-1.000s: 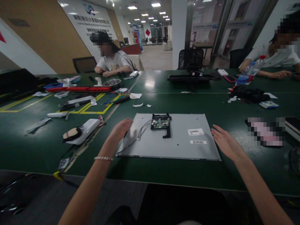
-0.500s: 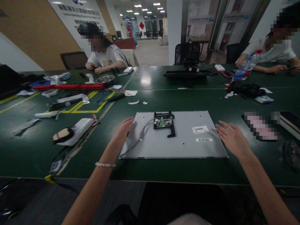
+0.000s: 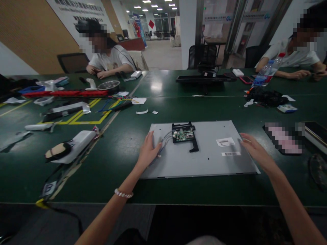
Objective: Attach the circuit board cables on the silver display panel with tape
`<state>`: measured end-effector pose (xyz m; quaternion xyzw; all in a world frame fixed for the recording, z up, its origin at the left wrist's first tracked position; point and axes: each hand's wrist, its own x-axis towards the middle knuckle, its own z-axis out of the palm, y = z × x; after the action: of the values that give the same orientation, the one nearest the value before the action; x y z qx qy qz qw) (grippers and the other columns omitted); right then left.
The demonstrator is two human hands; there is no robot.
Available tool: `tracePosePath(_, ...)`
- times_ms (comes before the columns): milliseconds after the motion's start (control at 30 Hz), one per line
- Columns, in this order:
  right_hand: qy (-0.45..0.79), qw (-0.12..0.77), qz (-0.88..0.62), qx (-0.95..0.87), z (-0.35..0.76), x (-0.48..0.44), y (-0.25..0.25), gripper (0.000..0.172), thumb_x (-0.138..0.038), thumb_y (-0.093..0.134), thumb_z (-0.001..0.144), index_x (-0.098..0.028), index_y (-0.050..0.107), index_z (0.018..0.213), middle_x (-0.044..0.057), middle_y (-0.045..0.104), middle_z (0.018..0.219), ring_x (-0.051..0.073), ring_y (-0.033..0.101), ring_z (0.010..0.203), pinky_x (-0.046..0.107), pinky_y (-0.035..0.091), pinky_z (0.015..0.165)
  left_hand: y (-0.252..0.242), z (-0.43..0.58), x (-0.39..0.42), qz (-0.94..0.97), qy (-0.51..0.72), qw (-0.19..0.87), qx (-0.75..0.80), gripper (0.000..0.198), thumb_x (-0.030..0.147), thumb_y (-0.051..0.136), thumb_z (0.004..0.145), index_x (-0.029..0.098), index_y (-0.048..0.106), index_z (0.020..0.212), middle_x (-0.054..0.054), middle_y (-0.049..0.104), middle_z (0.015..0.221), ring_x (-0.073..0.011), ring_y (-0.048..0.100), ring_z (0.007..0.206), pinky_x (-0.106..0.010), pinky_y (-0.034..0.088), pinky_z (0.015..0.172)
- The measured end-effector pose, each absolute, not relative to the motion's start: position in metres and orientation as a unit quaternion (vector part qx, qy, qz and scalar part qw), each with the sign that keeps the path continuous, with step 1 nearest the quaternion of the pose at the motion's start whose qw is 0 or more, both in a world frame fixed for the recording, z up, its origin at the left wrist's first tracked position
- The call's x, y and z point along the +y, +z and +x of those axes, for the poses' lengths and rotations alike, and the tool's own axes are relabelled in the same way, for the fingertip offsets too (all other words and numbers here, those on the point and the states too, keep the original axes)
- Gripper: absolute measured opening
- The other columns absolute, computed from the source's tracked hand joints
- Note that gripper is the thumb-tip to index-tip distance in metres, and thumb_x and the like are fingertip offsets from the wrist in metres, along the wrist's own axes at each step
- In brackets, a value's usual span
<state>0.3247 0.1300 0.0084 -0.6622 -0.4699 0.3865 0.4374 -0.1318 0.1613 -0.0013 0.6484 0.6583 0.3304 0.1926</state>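
A grey metal panel (image 3: 201,156) lies flat on a dark green table (image 3: 122,149), straight ahead of the person, with its near edge set back from the table's near edge. The left hand (image 3: 149,151) rests palm down on the panel's left side, at about nine o'clock from its centre, fingers held loosely together and pointing away. Its fingertips sit just beside a bundle of thin wires (image 3: 165,139) that runs to a small green circuit board (image 3: 184,133) in a black bracket near the panel's far edge, at twelve o'clock. The right hand (image 3: 254,149) lies on the panel's right edge at three o'clock, fingers slightly spread and flat, gripping nothing. Two white labels (image 3: 225,142) sit just left of it.

Judging from the hands, the panel is being steadied or squared from both sides. Doing that well likely means even pressure on bare metal, keeping the left fingers off the wires and board.

Open table lies at six and twelve o'clock. At nine o'clock, well apart, rests a white device (image 3: 74,144) with a dark end. At three o'clock, near the right hand, lies a dark flat item (image 3: 315,131), so room is tighter there. Two other people (image 3: 109,61) sit at the table's far side.
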Motion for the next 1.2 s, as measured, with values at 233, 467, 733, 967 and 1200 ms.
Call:
tracePosePath(233,0.355,0.417,-0.570,-0.613,0.288,0.165,0.018,0.039,-0.037,0.073,0.072,-0.030,0.066,0.110,0.003,0.059,0.133,0.032,0.035,0.139,0.055,0.013,0.120,-0.004,-0.116,0.155,0.690,0.240,0.117,0.673,0.061,0.048,0.056,0.086,0.024,0.046,0.141,-0.013,0.036,0.153,-0.0332,0.023,0.145,-0.051,0.013,0.117)
tracePosePath(467,0.357,0.262,-0.448,-0.777,0.204,0.212,0.048,0.039,-0.042,0.063,0.088,-0.028,0.058,0.124,0.006,0.054,0.136,0.030,0.049,0.127,0.053,0.042,0.104,-0.003,-0.112,0.154,0.695,0.240,0.110,0.669,0.059,0.050,0.051,0.089,0.021,0.047,0.140,-0.014,0.038,0.151,-0.0342,0.025,0.143,-0.051,0.014,0.116)
tracePosePath(733,0.333,0.205,-0.393,-0.832,0.183,0.234,0.032,0.069,-0.050,0.067,0.080,-0.038,0.041,0.143,0.001,0.042,0.148,0.032,0.034,0.137,0.055,0.028,0.114,-0.001,-0.113,0.153,0.686,0.259,0.121,0.669,0.060,0.051,0.049,0.090,0.019,0.046,0.141,-0.015,0.041,0.149,-0.0321,0.028,0.142,-0.047,0.017,0.116)
tracePosePath(967,0.261,0.163,-0.388,-0.869,0.207,0.222,0.010,0.084,-0.052,0.065,0.077,-0.036,0.027,0.150,0.004,0.026,0.156,0.033,0.027,0.141,0.052,0.028,0.115,-0.002,-0.123,0.159,0.669,0.301,0.173,0.657,0.059,0.050,0.048,0.091,0.018,0.046,0.140,-0.014,0.047,0.144,-0.0297,0.040,0.136,-0.043,0.024,0.115)
tracePosePath(1200,0.204,0.184,-0.394,-0.877,0.231,0.194,-0.004,0.074,-0.059,0.056,0.086,-0.031,0.030,0.149,0.009,0.031,0.153,0.032,0.032,0.139,0.054,0.031,0.113,0.001,-0.129,0.157,0.658,0.322,0.233,0.640,0.057,0.053,0.045,0.091,0.022,0.049,0.138,-0.008,0.051,0.142,-0.0257,0.048,0.129,-0.040,0.035,0.110)
